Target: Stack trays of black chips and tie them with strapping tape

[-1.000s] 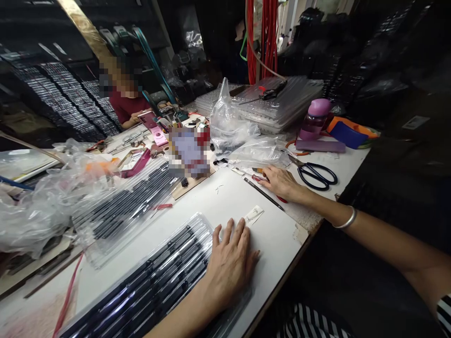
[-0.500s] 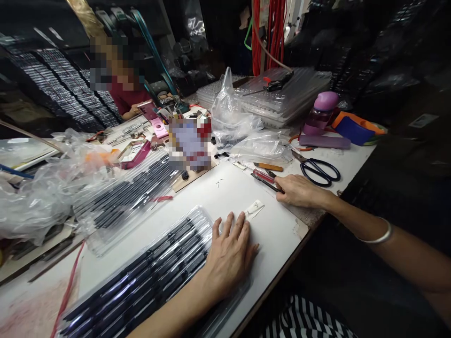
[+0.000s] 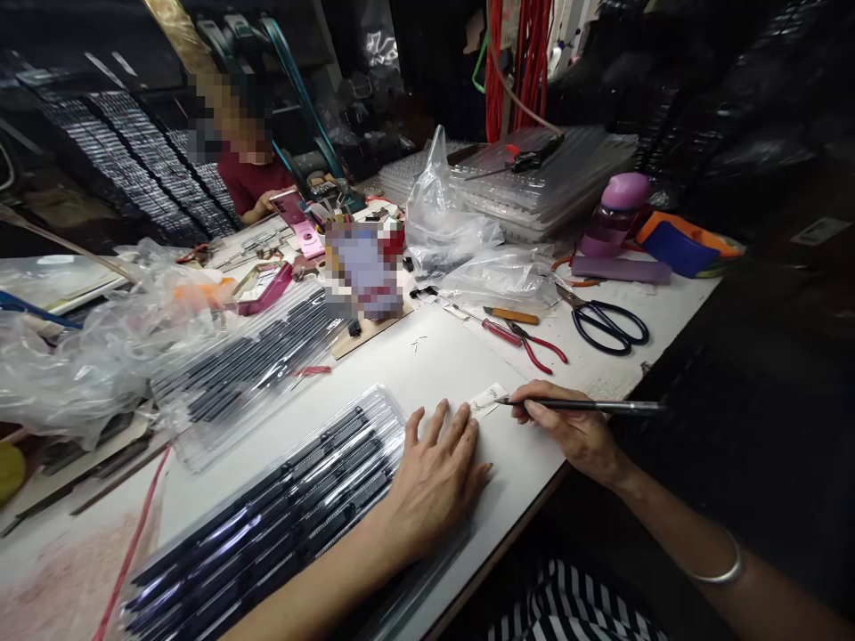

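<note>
My left hand [image 3: 434, 485] lies flat with fingers spread, over the right end of a clear plastic tray [image 3: 384, 401] and the white tabletop. Rows of long black strips [image 3: 267, 521] fill this tray. Just beyond my left fingertips is a small white paper slip [image 3: 486, 402] with tiny dark marks or bits on it, too small to tell. In my right hand [image 3: 567, 427] are slim black tweezers [image 3: 594, 406], held like a pen, their pointed tip at the slip's right edge.
Red-handled pliers [image 3: 544, 349], a screwdriver [image 3: 500, 332], an orange-handled tool [image 3: 511, 315] and large scissors [image 3: 611, 327] lie beyond my right hand. A second tray of black strips [image 3: 260, 352] sits far left beside crumpled plastic bags [image 3: 86, 365]. Across the table sits a person [image 3: 250, 182] holding a phone.
My right hand has come from beside the pliers and screwdriver toward me, bringing the tweezers to the paper slip. The pliers' red handles now show. My left hand stays in place.
</note>
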`<state>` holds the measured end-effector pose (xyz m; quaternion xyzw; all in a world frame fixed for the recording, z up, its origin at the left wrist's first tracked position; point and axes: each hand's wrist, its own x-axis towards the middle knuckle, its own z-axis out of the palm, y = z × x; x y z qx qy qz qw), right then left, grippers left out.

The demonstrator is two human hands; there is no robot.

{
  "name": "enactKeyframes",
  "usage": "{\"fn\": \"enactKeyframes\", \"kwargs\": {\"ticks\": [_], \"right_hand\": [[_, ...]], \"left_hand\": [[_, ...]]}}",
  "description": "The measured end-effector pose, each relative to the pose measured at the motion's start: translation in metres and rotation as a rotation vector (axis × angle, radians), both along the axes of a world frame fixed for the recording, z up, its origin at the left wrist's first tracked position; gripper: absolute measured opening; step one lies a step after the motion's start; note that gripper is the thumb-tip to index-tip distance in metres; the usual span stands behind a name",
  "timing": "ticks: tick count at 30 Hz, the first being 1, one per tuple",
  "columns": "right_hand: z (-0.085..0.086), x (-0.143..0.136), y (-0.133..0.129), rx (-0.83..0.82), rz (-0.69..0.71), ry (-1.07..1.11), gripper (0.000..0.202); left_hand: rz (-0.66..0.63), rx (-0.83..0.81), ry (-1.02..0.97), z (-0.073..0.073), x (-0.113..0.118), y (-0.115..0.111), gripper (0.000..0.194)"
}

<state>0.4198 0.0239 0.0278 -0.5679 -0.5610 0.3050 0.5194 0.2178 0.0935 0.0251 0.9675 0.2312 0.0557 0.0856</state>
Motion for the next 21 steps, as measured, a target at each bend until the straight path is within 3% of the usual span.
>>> {"fn": "enactKeyframes", "kwargs": {"ticks": [4,10,17,21], "right_hand": [[0.007,0.006,0.005,0.036,0.105,-0.259,0.023],[0.003,0.004,0.015,0.054,0.094,-0.544,0.024],[0.001,0.005,0.02,0.111,-0.082,-0.553,0.017],[0.008,0.001,0.016,0.089,-0.095,-0.306,0.011]], "left_hand": [[0.016,-0.011,-0.01,0.001,0.001,0.0,0.046],[0.027,-0.037,0.01,0.006,0.002,0.0,0.045],[0.031,-0.023,0.013,0.006,0.001,0.0,0.045],[0.023,-0.034,0.031,0.006,0.001,0.001,0.046]]}}
